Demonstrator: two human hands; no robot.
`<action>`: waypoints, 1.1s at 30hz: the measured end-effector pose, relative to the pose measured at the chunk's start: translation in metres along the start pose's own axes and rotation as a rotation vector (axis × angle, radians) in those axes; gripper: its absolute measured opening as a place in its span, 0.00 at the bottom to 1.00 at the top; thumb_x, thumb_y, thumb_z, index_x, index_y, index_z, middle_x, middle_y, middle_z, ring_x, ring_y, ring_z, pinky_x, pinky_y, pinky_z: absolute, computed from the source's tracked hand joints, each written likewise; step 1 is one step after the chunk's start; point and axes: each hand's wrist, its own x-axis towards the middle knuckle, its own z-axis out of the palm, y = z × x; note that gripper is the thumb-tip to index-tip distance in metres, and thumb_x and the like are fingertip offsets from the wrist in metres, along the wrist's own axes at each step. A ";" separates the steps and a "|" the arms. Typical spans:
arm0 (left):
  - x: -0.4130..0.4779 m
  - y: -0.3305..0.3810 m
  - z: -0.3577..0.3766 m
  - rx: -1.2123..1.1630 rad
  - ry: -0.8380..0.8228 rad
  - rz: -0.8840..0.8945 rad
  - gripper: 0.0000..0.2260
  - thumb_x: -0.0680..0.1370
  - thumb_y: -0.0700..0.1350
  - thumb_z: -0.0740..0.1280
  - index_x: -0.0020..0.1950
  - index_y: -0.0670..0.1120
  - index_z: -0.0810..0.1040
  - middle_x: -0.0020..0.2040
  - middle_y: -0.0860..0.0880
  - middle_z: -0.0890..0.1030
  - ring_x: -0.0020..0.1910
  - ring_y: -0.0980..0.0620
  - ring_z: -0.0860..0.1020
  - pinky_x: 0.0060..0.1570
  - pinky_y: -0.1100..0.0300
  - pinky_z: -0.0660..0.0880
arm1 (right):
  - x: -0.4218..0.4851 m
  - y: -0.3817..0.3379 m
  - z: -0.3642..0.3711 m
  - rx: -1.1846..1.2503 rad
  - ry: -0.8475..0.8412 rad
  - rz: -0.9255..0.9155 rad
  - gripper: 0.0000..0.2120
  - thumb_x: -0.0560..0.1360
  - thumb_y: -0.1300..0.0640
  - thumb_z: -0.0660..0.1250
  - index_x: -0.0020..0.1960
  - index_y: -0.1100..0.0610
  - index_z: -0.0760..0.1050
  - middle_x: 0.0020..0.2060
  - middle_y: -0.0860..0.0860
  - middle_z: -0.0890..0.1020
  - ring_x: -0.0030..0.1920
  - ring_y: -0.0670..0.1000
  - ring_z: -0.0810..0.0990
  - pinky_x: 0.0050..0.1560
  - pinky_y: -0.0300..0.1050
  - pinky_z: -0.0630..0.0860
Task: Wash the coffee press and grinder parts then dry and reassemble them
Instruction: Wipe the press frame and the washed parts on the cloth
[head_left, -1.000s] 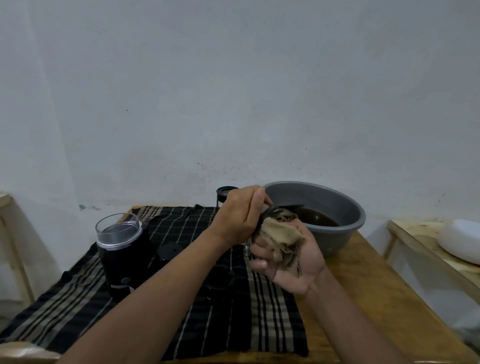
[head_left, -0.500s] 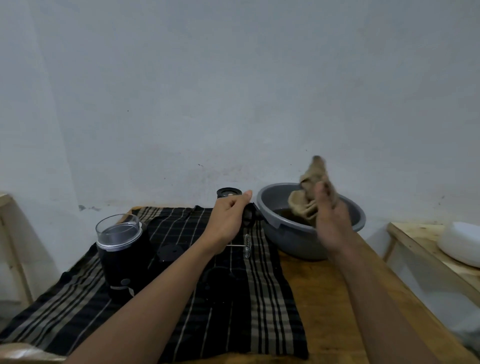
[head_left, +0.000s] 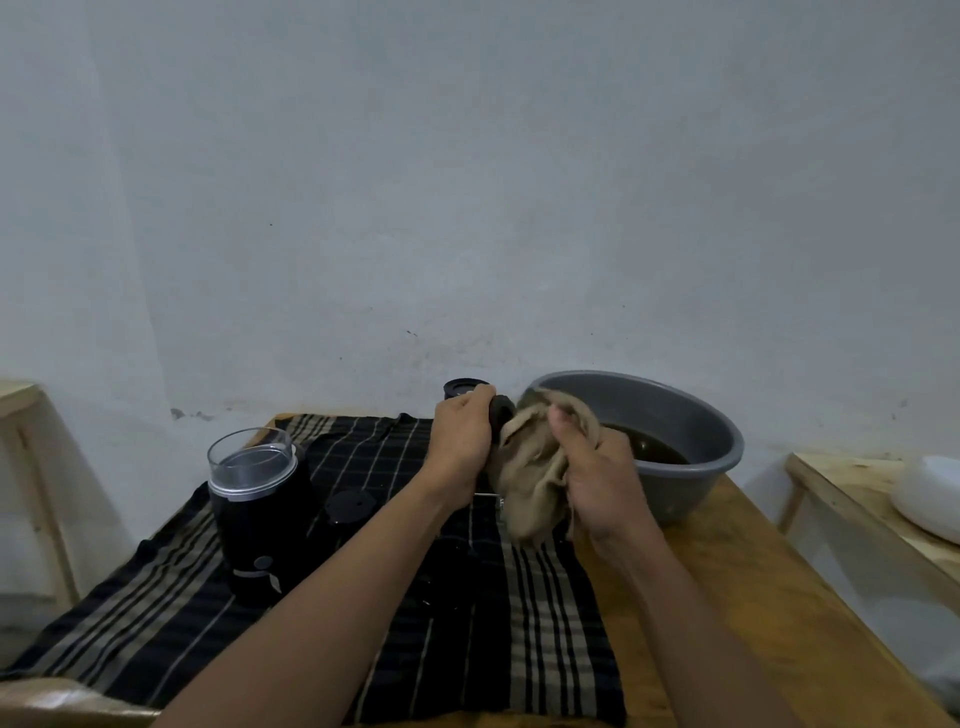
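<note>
Near the table's (head_left: 727, 597) far edge, beside the grey basin (head_left: 696, 483), our left hand (head_left: 460, 441) grips the black plunger (head_left: 501, 417). Our right hand (head_left: 597, 473) clutches the beige cloth (head_left: 530, 480) against it. Likely wet, rigid and slippery, it seems best held by its thick black top.

No words, numbers or signs can be read anywhere. The black coffee grinder (head_left: 260, 525), standing near the left edge of the checked cloth (head_left: 156, 623) on the table (head_left: 753, 597), has a small pale emblem low on its front, too small and dim to make out.
</note>
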 end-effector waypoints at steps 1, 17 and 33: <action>0.000 0.002 0.001 -0.007 -0.016 -0.030 0.09 0.82 0.47 0.62 0.45 0.44 0.76 0.40 0.42 0.73 0.38 0.45 0.72 0.35 0.53 0.71 | 0.002 0.001 0.000 -0.082 0.091 -0.091 0.11 0.83 0.50 0.64 0.50 0.56 0.80 0.43 0.57 0.85 0.41 0.46 0.85 0.44 0.41 0.80; -0.005 0.005 0.007 -0.359 -0.285 -0.167 0.12 0.80 0.54 0.70 0.50 0.45 0.77 0.36 0.47 0.76 0.33 0.52 0.74 0.34 0.58 0.76 | 0.023 0.017 -0.001 0.096 0.447 -0.018 0.19 0.83 0.42 0.59 0.66 0.53 0.77 0.49 0.51 0.86 0.45 0.46 0.84 0.45 0.42 0.81; -0.028 -0.026 0.023 0.067 -0.311 0.410 0.09 0.83 0.57 0.63 0.59 0.55 0.72 0.58 0.43 0.77 0.57 0.51 0.80 0.55 0.55 0.80 | 0.048 0.010 0.005 0.507 0.177 0.483 0.34 0.81 0.32 0.54 0.65 0.59 0.81 0.59 0.64 0.84 0.60 0.65 0.83 0.67 0.64 0.76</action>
